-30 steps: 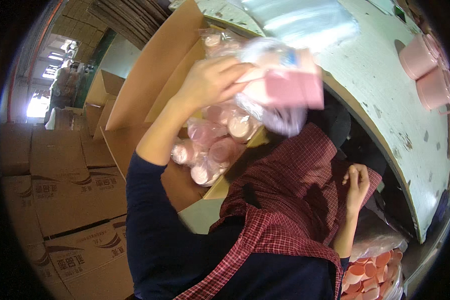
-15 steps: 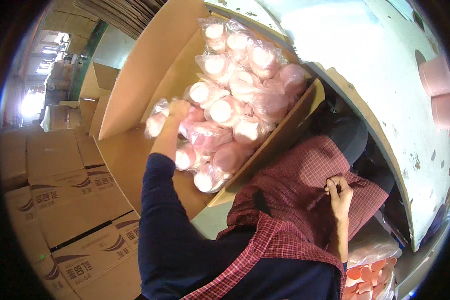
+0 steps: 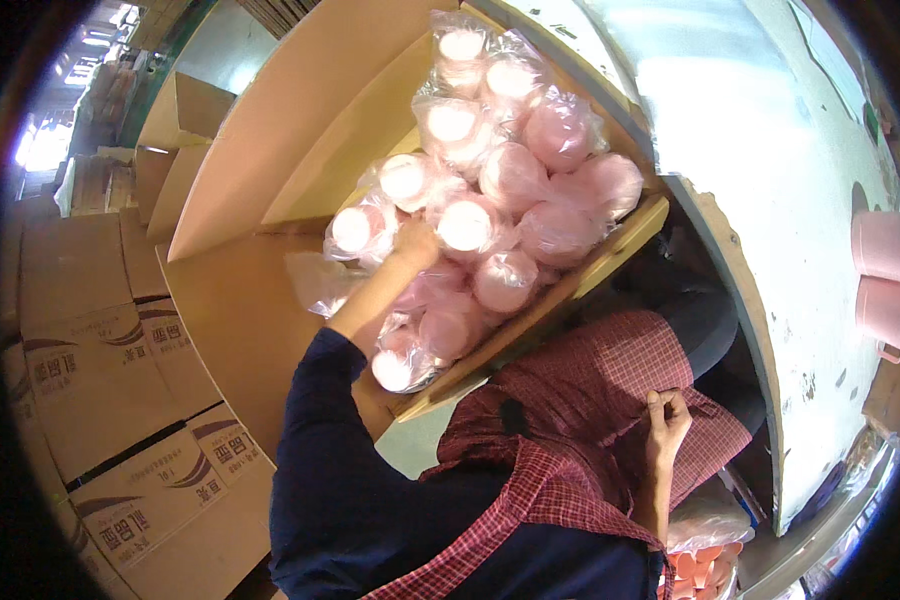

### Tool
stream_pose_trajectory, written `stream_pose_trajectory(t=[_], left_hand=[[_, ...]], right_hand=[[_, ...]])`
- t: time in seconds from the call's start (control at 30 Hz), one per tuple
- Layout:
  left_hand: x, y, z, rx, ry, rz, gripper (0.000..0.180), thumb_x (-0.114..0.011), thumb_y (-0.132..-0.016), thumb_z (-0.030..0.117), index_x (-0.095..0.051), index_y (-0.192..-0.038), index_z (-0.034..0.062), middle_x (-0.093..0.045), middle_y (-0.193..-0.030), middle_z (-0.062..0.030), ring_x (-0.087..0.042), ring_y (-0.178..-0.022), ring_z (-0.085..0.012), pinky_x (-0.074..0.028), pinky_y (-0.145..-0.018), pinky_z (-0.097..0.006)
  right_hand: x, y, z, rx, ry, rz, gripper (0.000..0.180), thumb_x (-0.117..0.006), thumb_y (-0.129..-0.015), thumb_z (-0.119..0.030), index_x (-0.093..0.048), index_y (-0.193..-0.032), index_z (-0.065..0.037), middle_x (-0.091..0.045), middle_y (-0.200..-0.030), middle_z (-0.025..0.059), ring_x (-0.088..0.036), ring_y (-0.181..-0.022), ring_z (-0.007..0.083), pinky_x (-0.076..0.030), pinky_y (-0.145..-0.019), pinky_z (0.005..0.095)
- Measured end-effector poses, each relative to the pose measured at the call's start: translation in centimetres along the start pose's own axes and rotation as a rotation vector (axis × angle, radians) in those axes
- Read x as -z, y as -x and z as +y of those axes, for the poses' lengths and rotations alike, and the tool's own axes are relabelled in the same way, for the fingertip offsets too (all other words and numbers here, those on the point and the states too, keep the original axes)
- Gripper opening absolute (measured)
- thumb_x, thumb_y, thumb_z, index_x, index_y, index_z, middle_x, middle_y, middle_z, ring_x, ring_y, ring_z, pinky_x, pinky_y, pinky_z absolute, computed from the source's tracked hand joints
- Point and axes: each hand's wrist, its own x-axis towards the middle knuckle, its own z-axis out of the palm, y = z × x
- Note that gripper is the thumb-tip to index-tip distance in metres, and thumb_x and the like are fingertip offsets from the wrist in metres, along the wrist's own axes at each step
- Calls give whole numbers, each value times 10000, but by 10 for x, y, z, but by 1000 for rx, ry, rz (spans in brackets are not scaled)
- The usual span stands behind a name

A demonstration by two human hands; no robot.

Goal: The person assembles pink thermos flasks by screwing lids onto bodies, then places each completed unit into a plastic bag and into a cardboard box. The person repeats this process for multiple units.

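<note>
Pink cups wrapped in clear plastic bags (image 3: 510,180), with pale round ends facing up, lie piled in a large open cardboard box (image 3: 240,310). My left hand (image 3: 418,245) reaches over the box's left side into the pile and touches the bagged cups. Its fingers are hidden among the plastic, so their grip does not show. Just left of it is a bagged cup (image 3: 355,230), with loose clear plastic (image 3: 320,280) below. My right hand (image 3: 668,420) rests over my lap on the red checked apron (image 3: 610,370), its fingers curled in and nothing visible in them.
Stacked printed cartons (image 3: 110,390) stand at the left. A worn pale tabletop (image 3: 740,150) curves along the right, with pink mugs (image 3: 882,245) near its far edge. Below it, by my right forearm, sits a plastic bag of orange-pink pieces (image 3: 705,570).
My left hand has moved right, deeper over the pile. The bagged cup beside it now rests against the others. My right hand stays curled over the apron. The view has shifted slightly.
</note>
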Motion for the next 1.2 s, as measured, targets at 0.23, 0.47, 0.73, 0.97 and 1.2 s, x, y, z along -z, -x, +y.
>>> stream_pose_trajectory(t=[0.23, 0.47, 0.73, 0.97, 1.2], left_hand=[[42, 52, 74, -85, -243, -174, 234, -608, -842, 196, -769, -916, 42, -723, -962, -200, -699, -928, -336, -563, -787, -434], [73, 55, 64, -131, 3, -276, 311, -603, -858, 223, -744, -1044, 17, -708, -1078, -190, -661, -1048, -341, -525, -883, -434], [92, 66, -4, 129, 94, 57, 415, -640, -849, 348, -665, -1125, 39, -650, -1187, -188, -635, -1062, -364, -507, -928, -440], [64, 58, 25, 153, 51, -89, 496, -574, -901, 409, -627, -1203, 19, -614, -1249, -181, -589, -1166, -338, -489, -971, -444], [126, 97, 114, -265, 33, 29, 408, -624, -878, 356, -643, -1152, 55, -700, -1058, -145, -648, -1040, -348, -513, -882, -456]], right_hand=[[-2, 0, 1, -34, 40, 27, 334, -685, -934, -160, -506, -692, -17, -476, -582, -1, -395, -568, 72, -350, -518, 264], [-2, 1, 3, -34, 74, 27, 320, -658, -954, -158, -517, -707, -9, -486, -583, 28, -420, -569, 88, -384, -534, 278], [-4, 1, 4, -55, -31, 14, 296, -653, -957, -151, -547, -722, -7, -552, -600, 41, -511, -559, 104, -432, -552, 276], [2, 8, 5, 60, 55, -20, 197, -674, -926, -107, -582, -797, 10, -586, -641, 58, -585, -603, 119, -485, -612, 271], [3, 27, 21, 57, 154, -84, 172, -710, -892, -140, -613, -845, -6, -604, -741, 125, -587, -648, 234, -500, -657, 335]])
